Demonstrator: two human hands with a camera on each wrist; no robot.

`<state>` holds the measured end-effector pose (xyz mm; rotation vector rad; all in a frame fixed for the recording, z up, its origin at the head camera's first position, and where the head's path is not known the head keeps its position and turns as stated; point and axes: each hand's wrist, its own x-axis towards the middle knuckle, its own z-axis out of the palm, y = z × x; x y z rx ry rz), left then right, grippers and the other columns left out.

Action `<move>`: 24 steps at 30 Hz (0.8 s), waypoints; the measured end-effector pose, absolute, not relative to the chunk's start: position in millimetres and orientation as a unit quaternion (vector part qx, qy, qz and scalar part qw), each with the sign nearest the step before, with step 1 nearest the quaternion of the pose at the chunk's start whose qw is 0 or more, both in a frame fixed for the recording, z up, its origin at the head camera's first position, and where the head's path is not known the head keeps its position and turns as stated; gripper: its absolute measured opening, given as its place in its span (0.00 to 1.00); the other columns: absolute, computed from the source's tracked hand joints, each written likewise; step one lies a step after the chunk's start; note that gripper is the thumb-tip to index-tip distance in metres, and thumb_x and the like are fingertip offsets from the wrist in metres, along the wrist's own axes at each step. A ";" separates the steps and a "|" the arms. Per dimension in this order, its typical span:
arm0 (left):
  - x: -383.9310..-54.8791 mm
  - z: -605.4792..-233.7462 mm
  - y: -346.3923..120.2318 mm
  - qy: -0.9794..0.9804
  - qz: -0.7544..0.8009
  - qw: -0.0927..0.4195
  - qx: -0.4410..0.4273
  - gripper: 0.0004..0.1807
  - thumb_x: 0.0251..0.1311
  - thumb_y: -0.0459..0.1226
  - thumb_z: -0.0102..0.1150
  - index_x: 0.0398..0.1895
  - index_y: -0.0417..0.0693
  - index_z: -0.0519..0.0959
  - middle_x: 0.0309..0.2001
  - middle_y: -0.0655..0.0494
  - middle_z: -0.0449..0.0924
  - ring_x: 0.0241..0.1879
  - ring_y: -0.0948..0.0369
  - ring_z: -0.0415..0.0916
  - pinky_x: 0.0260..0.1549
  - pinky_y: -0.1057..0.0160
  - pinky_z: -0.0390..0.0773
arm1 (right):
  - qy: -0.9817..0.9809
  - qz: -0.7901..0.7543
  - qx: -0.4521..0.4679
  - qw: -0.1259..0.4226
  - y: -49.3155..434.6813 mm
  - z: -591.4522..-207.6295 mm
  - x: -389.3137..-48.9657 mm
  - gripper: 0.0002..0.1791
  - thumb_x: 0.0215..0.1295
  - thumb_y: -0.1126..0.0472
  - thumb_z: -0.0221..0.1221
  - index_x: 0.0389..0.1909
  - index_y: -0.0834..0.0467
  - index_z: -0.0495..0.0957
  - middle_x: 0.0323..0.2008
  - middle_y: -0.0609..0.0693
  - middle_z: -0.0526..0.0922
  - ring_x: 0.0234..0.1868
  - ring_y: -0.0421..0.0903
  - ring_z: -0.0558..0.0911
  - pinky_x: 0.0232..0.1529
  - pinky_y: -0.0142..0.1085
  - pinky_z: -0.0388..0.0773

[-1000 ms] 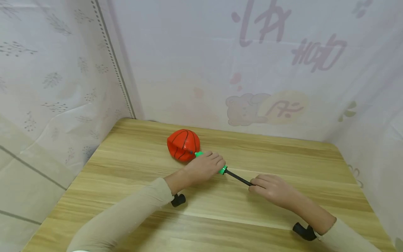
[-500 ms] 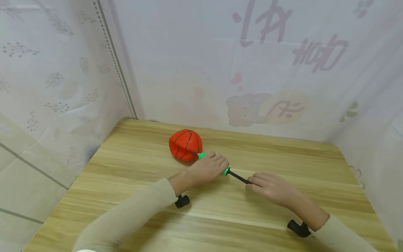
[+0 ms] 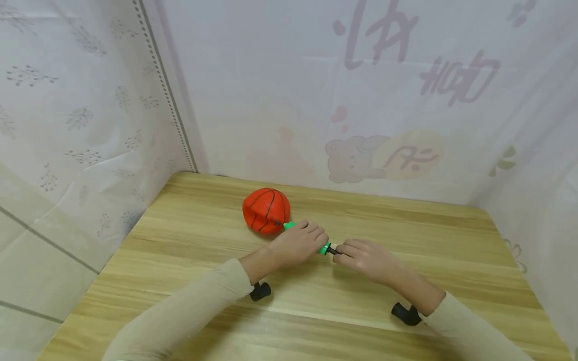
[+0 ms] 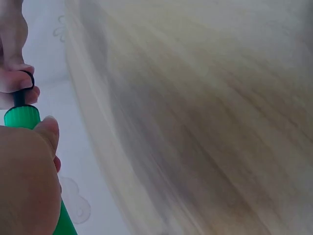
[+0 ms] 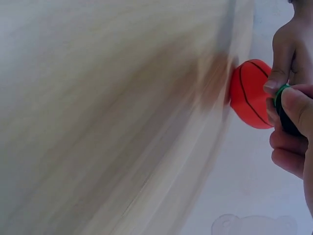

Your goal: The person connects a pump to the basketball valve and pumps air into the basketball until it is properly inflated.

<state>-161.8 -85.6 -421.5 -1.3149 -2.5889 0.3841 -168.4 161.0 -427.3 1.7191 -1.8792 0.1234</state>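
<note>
A red toy basketball [image 3: 266,206] with black lines and a dented side sits near the back of the table. A green hand pump [image 3: 324,248] reaches from the ball's side towards the right. My left hand [image 3: 295,244] grips the pump's barrel, fingers wrapped over it, hiding most of the green. At the far end my right hand [image 3: 368,260] holds the black pump handle [image 5: 288,120], thumb and fingers curled round it. Only a short stretch of black rod [image 4: 19,99] shows between barrel and handle in the left wrist view.
The wood-grain table [image 3: 217,321] has a rounded back right corner. Printed white cloth [image 3: 253,90] hangs behind it and on both sides. Black wrist-worn parts [image 3: 260,291] stick out under each forearm, close over the tabletop.
My right hand has moved left towards my left hand, and the black rod has slid into the barrel. The ball's dent looks shallower. My left hand keeps its grip.
</note>
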 end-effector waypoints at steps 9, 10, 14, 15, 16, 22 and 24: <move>-163.2 -419.9 -89.9 -0.874 0.132 0.117 -0.453 0.07 0.78 0.41 0.47 0.52 0.52 0.71 0.47 0.62 0.73 0.47 0.63 0.67 0.47 0.65 0.67 | -0.709 0.073 0.650 0.264 199.2 -427.5 -151.0 0.22 0.84 0.63 0.36 0.41 0.57 0.80 0.38 0.49 0.84 0.35 0.42 0.81 0.36 0.33 0.81; -163.3 -419.7 -89.8 -0.873 0.133 0.118 -0.455 0.07 0.78 0.40 0.46 0.52 0.52 0.71 0.47 0.62 0.73 0.46 0.62 0.67 0.47 0.65 0.67 | -0.709 0.074 0.650 0.263 204.4 -427.9 -149.0 0.22 0.84 0.63 0.36 0.41 0.58 0.81 0.38 0.50 0.84 0.35 0.43 0.81 0.36 0.33 0.81; -163.0 -419.3 -89.9 -0.872 0.138 0.116 -0.456 0.07 0.78 0.39 0.45 0.52 0.51 0.71 0.46 0.61 0.73 0.46 0.62 0.67 0.46 0.66 0.67 | -0.711 0.070 0.650 0.260 222.5 -427.0 -140.1 0.23 0.84 0.64 0.37 0.39 0.58 0.82 0.38 0.50 0.84 0.36 0.43 0.82 0.37 0.34 0.82; -162.7 -419.2 -89.9 -0.871 0.137 0.115 -0.457 0.07 0.78 0.40 0.45 0.51 0.51 0.71 0.46 0.61 0.73 0.46 0.63 0.67 0.46 0.66 0.67 | -0.713 0.066 0.649 0.257 226.0 -426.8 -138.2 0.24 0.84 0.64 0.36 0.39 0.58 0.83 0.38 0.51 0.84 0.36 0.44 0.83 0.37 0.34 0.82; -162.5 -419.4 -89.9 -0.871 0.139 0.116 -0.458 0.07 0.78 0.40 0.45 0.51 0.51 0.71 0.45 0.61 0.72 0.45 0.63 0.67 0.46 0.66 0.67 | -0.713 0.060 0.650 0.257 228.9 -426.9 -136.7 0.24 0.84 0.64 0.36 0.39 0.58 0.83 0.38 0.51 0.85 0.37 0.44 0.83 0.38 0.34 0.82; -161.9 -420.0 -87.6 -0.871 0.149 0.113 -0.454 0.07 0.78 0.41 0.45 0.51 0.51 0.71 0.45 0.62 0.72 0.45 0.63 0.67 0.45 0.66 0.66 | -0.708 0.017 0.649 0.279 228.3 -430.5 -134.7 0.23 0.83 0.67 0.36 0.41 0.60 0.83 0.39 0.52 0.85 0.38 0.45 0.84 0.39 0.35 0.83; -162.4 -420.1 -86.5 -0.872 0.152 0.114 -0.451 0.08 0.78 0.42 0.45 0.52 0.51 0.71 0.47 0.62 0.73 0.46 0.63 0.67 0.45 0.66 0.66 | -0.709 0.014 0.646 0.282 221.7 -432.0 -137.4 0.22 0.83 0.67 0.36 0.42 0.60 0.82 0.39 0.52 0.84 0.38 0.45 0.83 0.39 0.35 0.83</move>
